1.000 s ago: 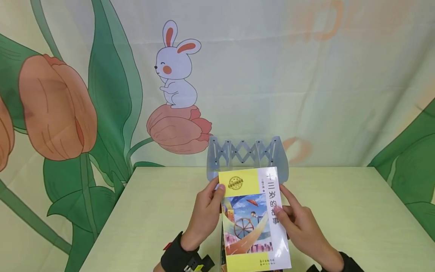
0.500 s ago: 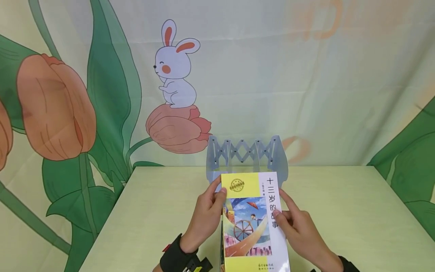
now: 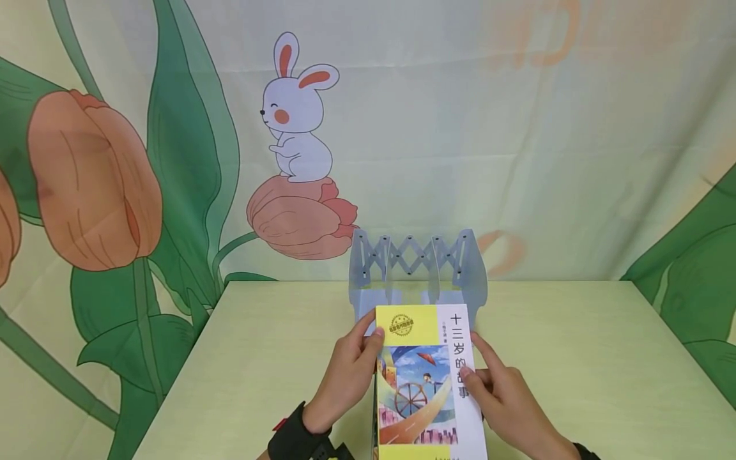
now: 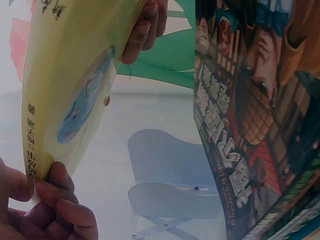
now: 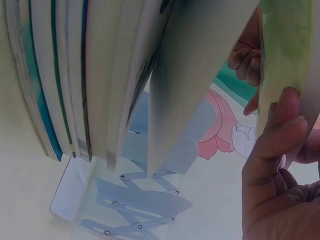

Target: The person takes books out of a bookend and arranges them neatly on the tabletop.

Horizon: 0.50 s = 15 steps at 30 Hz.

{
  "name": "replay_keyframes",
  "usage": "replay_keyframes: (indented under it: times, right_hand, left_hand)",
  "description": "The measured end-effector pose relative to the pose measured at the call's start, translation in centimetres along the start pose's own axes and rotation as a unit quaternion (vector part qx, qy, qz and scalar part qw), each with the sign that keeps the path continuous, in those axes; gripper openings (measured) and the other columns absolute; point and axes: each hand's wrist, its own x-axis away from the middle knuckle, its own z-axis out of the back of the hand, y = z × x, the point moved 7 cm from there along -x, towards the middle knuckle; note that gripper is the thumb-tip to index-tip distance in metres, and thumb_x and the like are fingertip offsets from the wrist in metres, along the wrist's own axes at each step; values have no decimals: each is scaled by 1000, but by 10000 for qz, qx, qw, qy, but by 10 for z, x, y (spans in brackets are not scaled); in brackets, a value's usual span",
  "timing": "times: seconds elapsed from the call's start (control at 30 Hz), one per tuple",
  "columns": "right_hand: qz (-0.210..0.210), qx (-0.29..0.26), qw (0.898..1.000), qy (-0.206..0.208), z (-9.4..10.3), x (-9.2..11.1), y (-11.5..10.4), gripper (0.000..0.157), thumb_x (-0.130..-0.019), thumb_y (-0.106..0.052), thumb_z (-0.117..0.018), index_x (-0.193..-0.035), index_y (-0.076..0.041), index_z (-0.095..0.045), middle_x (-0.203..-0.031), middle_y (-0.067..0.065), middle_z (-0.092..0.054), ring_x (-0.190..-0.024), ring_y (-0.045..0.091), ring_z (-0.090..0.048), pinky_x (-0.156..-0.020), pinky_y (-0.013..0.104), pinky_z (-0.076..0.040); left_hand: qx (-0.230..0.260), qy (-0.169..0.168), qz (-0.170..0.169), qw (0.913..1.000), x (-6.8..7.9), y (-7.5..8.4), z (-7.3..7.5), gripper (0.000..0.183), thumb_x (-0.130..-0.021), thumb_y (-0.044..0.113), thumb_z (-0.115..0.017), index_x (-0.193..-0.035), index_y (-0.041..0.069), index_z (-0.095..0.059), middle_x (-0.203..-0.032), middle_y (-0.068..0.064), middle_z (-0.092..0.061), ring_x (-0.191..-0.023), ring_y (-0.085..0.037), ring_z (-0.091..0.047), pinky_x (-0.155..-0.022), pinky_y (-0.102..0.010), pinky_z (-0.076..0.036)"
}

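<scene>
A paperback book (image 3: 425,390) with a yellow and white cover and a painted wheel scene faces up in front of me. My left hand (image 3: 344,378) pinches its left edge, thumb on the cover. At the right edge my right hand (image 3: 510,404) pinches it, thumb over the title. Below the held book lies a stack of books (image 5: 72,75), seen edge-on in the right wrist view. The top one, a dark illustrated book (image 4: 250,125), shows in the left wrist view, apart from the held book. In the head view the held book hides most of the stack.
A pale blue expandable book rack (image 3: 475,275) with upright dividers stands just beyond the book on the light table (image 3: 276,358). Behind the table hangs a backdrop (image 3: 437,128) printed with tulips and a rabbit.
Both hands have brought the book down the head view, towards me, and its slight tilt has straightened. More of the rack's base shows now. Both hands keep their grip.
</scene>
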Motion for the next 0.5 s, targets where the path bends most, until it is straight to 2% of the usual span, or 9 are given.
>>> replay_keyframes:
  times: [0.1, 0.2, 0.27, 0.5]
  right_hand:
    - [-113, -20, 9999, -99, -3, 1, 4, 61, -104, -29, -48, -157, -21, -20, -79, 0, -71, -53, 9, -59, -48, 27, -50]
    - [-187, -62, 9996, -215, -6, 3, 6, 61, -104, -31, -48, -157, -21, -18, -79, 0, -71, -52, 10, -60, -49, 29, -52]
    - [-230, -84, 9993, -294, -8, 4, 7, 62, -104, -32, -48, -157, -21, -17, -79, 1, -71, -50, 11, -60, -49, 30, -52]
    - [-536, -176, 9971, -510, -13, 7, 17, 66, -103, -37, -49, -157, -25, -12, -75, 1, -70, -45, 14, -57, -45, 30, -50]
  left_hand:
    - [-73, -33, 72, 9999, 2, -2, -1, 52, -108, 28, -38, -154, 8, -28, -59, 0, -37, -48, -8, -30, -53, -26, -26]
    - [-90, -13, 63, 9999, -1, -21, -3, 55, -106, 39, -38, -154, 15, -30, -58, 0, -37, -48, -9, -30, -52, -27, -26]
    - [-132, -33, 56, 9999, -1, -27, -4, 57, -105, 45, -38, -154, 17, -30, -59, 0, -36, -48, -10, -28, -51, -29, -25]
    - [-186, -47, 84, 9998, 0, -36, -8, 61, -105, 46, -36, -154, 9, -31, -58, 3, -36, -48, -8, -30, -51, -25, -26]
